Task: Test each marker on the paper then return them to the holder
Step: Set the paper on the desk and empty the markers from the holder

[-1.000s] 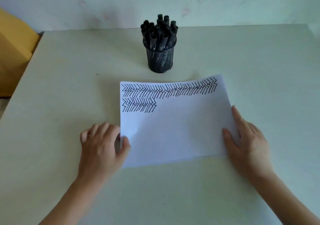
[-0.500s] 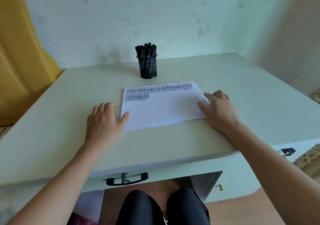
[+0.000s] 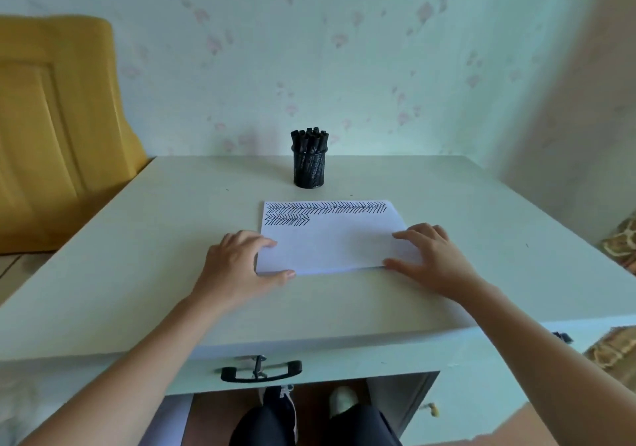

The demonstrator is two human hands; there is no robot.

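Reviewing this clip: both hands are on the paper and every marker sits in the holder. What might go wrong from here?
1. The paper lies loose on the desk; if the left hand and right hand both let go, it may slide while marking.
2. The markers are packed tightly in the holder; pulling one out might drag out others or tip it.
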